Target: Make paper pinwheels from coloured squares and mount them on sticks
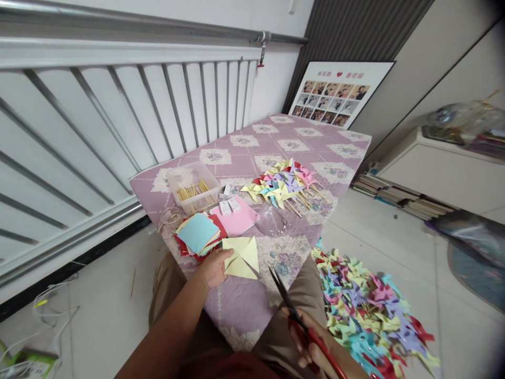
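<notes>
My left hand (216,267) pinches the left edge of a pale yellow paper square (246,250) at the table's near corner. Slits run into the square from its corners. Lower right, my right hand (305,337) grips scissors (290,302) with red handles and dark blades. The blades look nearly closed, pointing up and left, apart from the paper. Beside my left hand lies a stack of coloured paper squares (198,231), light blue on top. Beyond it are pink paper (239,218) with small white boxes (229,206) on it, and a clear round dish (272,220).
A clear plastic box (209,200) of wooden sticks stands at the table's left. Finished paper pinwheels (282,184) lie farther back on the patterned tablecloth (292,145). A big heap of pinwheels (366,310) covers the floor at right. A radiator (130,110) lines the left wall.
</notes>
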A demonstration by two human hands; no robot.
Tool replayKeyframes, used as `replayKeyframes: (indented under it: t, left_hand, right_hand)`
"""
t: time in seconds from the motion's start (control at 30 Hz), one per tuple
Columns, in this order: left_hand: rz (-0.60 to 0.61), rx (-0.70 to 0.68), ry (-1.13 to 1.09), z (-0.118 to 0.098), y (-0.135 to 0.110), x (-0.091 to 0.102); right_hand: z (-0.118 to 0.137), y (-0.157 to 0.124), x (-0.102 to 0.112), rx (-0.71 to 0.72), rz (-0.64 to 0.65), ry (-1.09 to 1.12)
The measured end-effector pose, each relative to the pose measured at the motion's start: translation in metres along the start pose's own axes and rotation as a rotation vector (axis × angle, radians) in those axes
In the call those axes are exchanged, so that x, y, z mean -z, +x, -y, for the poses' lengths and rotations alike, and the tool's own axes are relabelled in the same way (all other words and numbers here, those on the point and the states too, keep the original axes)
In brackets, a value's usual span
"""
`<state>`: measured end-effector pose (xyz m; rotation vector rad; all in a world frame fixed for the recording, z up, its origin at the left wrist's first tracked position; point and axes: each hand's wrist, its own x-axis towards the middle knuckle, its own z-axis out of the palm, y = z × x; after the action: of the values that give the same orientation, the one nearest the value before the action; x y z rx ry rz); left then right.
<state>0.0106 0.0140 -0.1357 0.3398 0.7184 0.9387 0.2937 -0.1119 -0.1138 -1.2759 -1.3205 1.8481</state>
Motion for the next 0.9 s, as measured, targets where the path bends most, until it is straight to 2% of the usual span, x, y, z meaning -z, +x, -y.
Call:
replayKeyframes:
  t: [0.13,0.37,0.67,0.9]
  left_hand:
    - [-0.036,0.022,-0.003,-0.002,-0.003,-0.003]
    - [-0.055,0.026,-0.008,0.0,-0.003,0.004]
    - [0.009,0.033,0.045,0.001,-0.001,0.011]
    - [0.012,0.033,0.045,0.001,0.0,0.011]
  right_hand:
    - [0.01,0.002,-0.002,-0.059,0.11,-0.099]
    - [0.017,0.013,-0.007,-0.155,0.169,-0.184]
    - [0.03,0.027,-0.016,-0.099,0.149,-0.217]
    - [0.032,0.035,-0.021,-0.125,0.095,-0.245]
